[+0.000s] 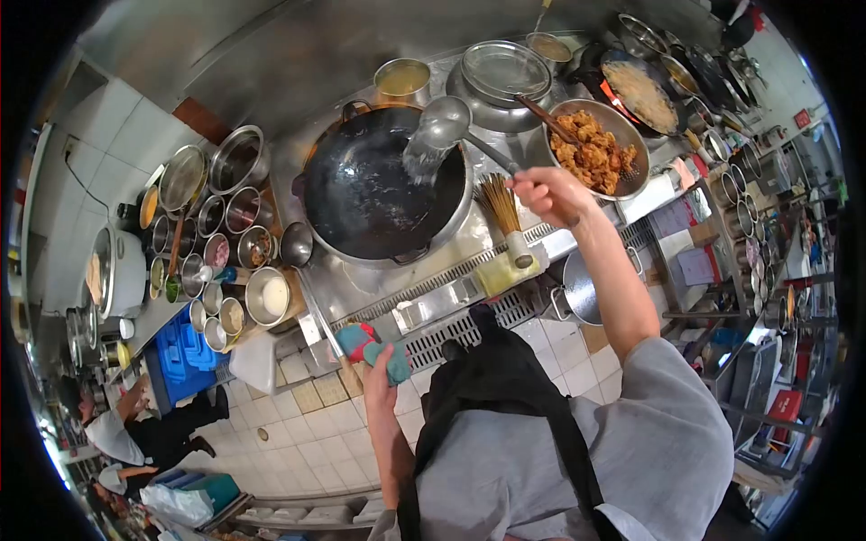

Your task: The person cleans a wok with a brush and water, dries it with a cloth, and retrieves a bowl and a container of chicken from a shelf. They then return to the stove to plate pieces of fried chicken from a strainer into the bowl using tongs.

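My right hand [552, 198] is closed around the handle of a large metal ladle [444, 122]. The ladle is tipped over the right side of a big dark wok [379, 194], and clear liquid [424, 160] falls from it into the wok, where more liquid ripples. My left hand [381, 371], low in front of the stove, grips a folded teal and red cloth [390, 361]. Just below my right hand, a bamboo wok brush [502, 212] stands bristles up against the stove's front. Near it is a bowl of fried pieces [594, 149] with a wooden-handled strainer.
Left of the wok are a second ladle [296, 244] and several metal bowls of ingredients [257, 245]. Behind it stand a pot of yellowish liquid [402, 81] and a lidded vessel [505, 72]. A pan [639, 95] sits back right. Another person [135, 433] is at lower left.
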A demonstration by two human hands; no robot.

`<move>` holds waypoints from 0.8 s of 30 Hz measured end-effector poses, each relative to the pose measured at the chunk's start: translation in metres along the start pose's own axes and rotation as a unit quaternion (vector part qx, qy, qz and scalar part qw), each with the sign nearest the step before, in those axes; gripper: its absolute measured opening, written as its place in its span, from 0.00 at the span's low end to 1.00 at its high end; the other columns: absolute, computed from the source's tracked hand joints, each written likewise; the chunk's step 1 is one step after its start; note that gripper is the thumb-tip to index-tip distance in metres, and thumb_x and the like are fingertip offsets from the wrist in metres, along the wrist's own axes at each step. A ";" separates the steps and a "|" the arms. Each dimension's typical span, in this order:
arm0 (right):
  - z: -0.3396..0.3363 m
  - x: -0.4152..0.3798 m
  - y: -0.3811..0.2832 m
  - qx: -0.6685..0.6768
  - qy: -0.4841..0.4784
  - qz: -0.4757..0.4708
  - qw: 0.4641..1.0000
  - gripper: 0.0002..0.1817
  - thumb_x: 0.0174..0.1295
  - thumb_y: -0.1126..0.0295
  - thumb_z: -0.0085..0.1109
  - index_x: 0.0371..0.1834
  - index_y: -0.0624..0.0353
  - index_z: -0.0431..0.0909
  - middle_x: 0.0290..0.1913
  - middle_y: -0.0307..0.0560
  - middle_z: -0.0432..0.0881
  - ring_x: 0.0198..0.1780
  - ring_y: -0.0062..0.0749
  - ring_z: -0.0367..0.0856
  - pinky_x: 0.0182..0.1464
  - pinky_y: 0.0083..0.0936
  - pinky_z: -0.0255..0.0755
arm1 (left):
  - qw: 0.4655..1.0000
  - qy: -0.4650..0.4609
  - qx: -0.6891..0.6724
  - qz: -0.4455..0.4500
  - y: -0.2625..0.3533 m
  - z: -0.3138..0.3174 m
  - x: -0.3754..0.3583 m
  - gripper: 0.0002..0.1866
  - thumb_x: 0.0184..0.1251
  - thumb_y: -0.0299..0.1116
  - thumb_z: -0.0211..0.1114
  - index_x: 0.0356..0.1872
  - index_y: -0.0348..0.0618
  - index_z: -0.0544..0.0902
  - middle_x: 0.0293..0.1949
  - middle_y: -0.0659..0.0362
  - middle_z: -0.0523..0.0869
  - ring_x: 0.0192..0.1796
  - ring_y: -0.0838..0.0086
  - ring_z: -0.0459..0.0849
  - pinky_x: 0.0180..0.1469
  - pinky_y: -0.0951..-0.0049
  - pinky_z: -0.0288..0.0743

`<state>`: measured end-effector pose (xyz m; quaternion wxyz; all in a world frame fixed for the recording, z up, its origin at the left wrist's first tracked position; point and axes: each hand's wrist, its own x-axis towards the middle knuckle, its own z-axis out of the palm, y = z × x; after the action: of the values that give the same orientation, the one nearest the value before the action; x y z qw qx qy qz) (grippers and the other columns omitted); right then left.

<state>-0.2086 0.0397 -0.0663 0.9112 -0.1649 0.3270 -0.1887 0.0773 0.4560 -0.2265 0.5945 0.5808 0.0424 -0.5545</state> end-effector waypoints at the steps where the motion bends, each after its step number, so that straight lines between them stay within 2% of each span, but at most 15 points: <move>1: 0.004 -0.010 0.012 -0.094 0.030 -0.050 0.994 0.09 0.77 0.73 0.55 0.49 0.71 0.74 0.30 0.36 0.73 0.22 0.13 0.68 0.19 0.15 0.61 | 1.000 -0.004 -0.013 -0.003 -0.004 -0.005 0.000 0.19 0.74 0.38 0.73 0.54 0.35 0.79 0.42 0.48 0.91 0.39 0.59 0.93 0.40 0.60 0.89; 2: 0.008 -0.020 0.026 -0.185 0.061 -0.097 0.976 0.08 0.76 0.73 0.57 0.47 0.69 0.75 0.30 0.37 0.73 0.22 0.14 0.68 0.19 0.17 0.61 | 1.000 -0.008 -0.026 -0.007 -0.009 -0.012 0.001 0.19 0.74 0.38 0.73 0.54 0.35 0.79 0.42 0.47 0.91 0.38 0.59 0.93 0.40 0.60 0.89; 4: -0.009 -0.031 0.052 -0.217 0.102 -0.158 0.958 0.08 0.74 0.70 0.62 0.42 0.65 0.77 0.29 0.38 0.74 0.21 0.16 0.69 0.19 0.20 0.62 | 0.999 -0.015 -0.040 -0.008 -0.014 -0.022 -0.002 0.19 0.75 0.39 0.72 0.54 0.34 0.79 0.42 0.45 0.91 0.38 0.58 0.93 0.41 0.60 0.89; 6: -0.037 -0.032 0.088 -0.370 0.220 -0.183 0.884 0.12 0.72 0.67 0.64 0.45 0.66 0.77 0.30 0.43 0.78 0.23 0.21 0.74 0.20 0.26 0.67 | 0.999 -0.017 -0.045 -0.002 -0.017 -0.030 -0.007 0.20 0.76 0.41 0.71 0.54 0.34 0.80 0.42 0.44 0.91 0.38 0.58 0.92 0.42 0.59 0.89; 7: -0.061 -0.021 0.107 -0.513 0.335 -0.191 0.767 0.14 0.69 0.66 0.63 0.48 0.67 0.77 0.31 0.58 0.85 0.28 0.41 0.86 0.29 0.41 0.79 | 0.999 -0.027 -0.035 0.008 -0.017 -0.033 -0.009 0.21 0.77 0.44 0.69 0.55 0.35 0.80 0.42 0.46 0.91 0.39 0.58 0.92 0.43 0.60 0.89; 9: -0.107 -0.005 0.144 -0.669 0.387 -0.272 0.573 0.18 0.69 0.69 0.59 0.54 0.73 0.76 0.33 0.71 0.87 0.37 0.64 0.89 0.43 0.56 0.82 | 0.999 -0.044 -0.012 0.022 -0.021 -0.042 -0.017 0.23 0.79 0.49 0.65 0.57 0.38 0.81 0.42 0.48 0.91 0.42 0.59 0.92 0.47 0.61 0.88; 10: -0.134 0.004 0.155 -0.709 0.406 -0.280 0.505 0.17 0.69 0.70 0.58 0.55 0.73 0.76 0.32 0.69 0.87 0.37 0.65 0.89 0.44 0.59 0.81 | 0.998 -0.036 -0.049 0.004 -0.021 -0.042 -0.021 0.23 0.79 0.49 0.65 0.57 0.38 0.81 0.42 0.49 0.91 0.42 0.60 0.92 0.46 0.61 0.88; 13: -0.170 0.016 0.177 -0.697 0.434 -0.182 0.541 0.19 0.69 0.69 0.60 0.55 0.74 0.74 0.41 0.76 0.87 0.44 0.73 0.87 0.51 0.64 0.79 | 0.992 -0.023 -0.117 -0.030 -0.016 -0.037 -0.032 0.22 0.79 0.49 0.65 0.58 0.39 0.82 0.42 0.51 0.90 0.42 0.61 0.91 0.44 0.60 0.88; 16: -0.177 0.038 0.190 -0.700 0.487 -0.208 0.479 0.24 0.70 0.64 0.63 0.59 0.73 0.72 0.50 0.82 0.83 0.50 0.76 0.86 0.54 0.60 0.81 | 0.996 -0.025 -0.088 0.002 -0.011 -0.040 -0.032 0.21 0.79 0.48 0.66 0.58 0.41 0.81 0.44 0.52 0.89 0.42 0.62 0.91 0.40 0.61 0.88; 18: -0.167 0.057 0.175 -0.713 0.436 -0.157 0.526 0.34 0.71 0.56 0.64 0.69 0.72 0.67 0.61 0.83 0.78 0.60 0.74 0.82 0.63 0.55 0.79 | 0.998 -0.017 -0.048 0.045 -0.013 -0.037 -0.018 0.21 0.78 0.47 0.67 0.59 0.43 0.81 0.45 0.53 0.89 0.42 0.63 0.90 0.36 0.62 0.87; 19: -0.159 0.070 0.168 -0.717 0.419 -0.115 0.545 0.39 0.71 0.53 0.64 0.74 0.72 0.64 0.64 0.81 0.76 0.63 0.73 0.81 0.65 0.53 0.78 | 0.991 0.017 -0.054 0.119 -0.010 -0.017 -0.013 0.20 0.77 0.43 0.70 0.60 0.44 0.80 0.45 0.55 0.89 0.41 0.66 0.90 0.32 0.64 0.86; 20: -0.155 0.083 0.167 -0.720 0.401 -0.072 0.562 0.44 0.71 0.50 0.63 0.80 0.71 0.61 0.68 0.79 0.75 0.66 0.71 0.80 0.67 0.51 0.77 | 0.990 0.038 -0.044 0.126 0.004 0.010 -0.018 0.19 0.76 0.41 0.71 0.60 0.44 0.79 0.46 0.56 0.89 0.39 0.67 0.90 0.32 0.65 0.86; 21: -0.155 0.095 0.169 -0.775 0.393 -0.037 0.494 0.47 0.69 0.47 0.64 0.81 0.68 0.59 0.68 0.76 0.76 0.64 0.71 0.82 0.65 0.53 0.79 | 0.989 0.059 -0.035 0.134 0.018 0.033 -0.019 0.19 0.75 0.40 0.72 0.59 0.45 0.79 0.46 0.56 0.88 0.38 0.68 0.89 0.32 0.65 0.86; 23: -0.163 0.102 0.160 -0.762 0.383 -0.049 0.520 0.44 0.67 0.49 0.65 0.76 0.72 0.64 0.62 0.79 0.80 0.59 0.70 0.85 0.62 0.51 0.81 | 0.990 0.045 -0.006 0.133 0.012 0.039 0.021 0.19 0.79 0.48 0.67 0.59 0.47 0.79 0.46 0.56 0.89 0.38 0.67 0.88 0.34 0.63 0.84; 24: -0.167 0.103 0.153 -0.752 0.380 -0.055 0.535 0.42 0.66 0.50 0.65 0.73 0.74 0.66 0.59 0.81 0.82 0.56 0.70 0.86 0.60 0.50 0.82 | 0.995 0.003 -0.028 0.099 0.012 0.039 0.043 0.20 0.79 0.51 0.64 0.59 0.48 0.80 0.46 0.57 0.89 0.38 0.67 0.88 0.35 0.63 0.83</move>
<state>-0.2085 0.0972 -0.3082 0.2287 -0.7200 0.6544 0.0320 0.0791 0.3975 -0.2367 0.6628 0.5665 0.0019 -0.4897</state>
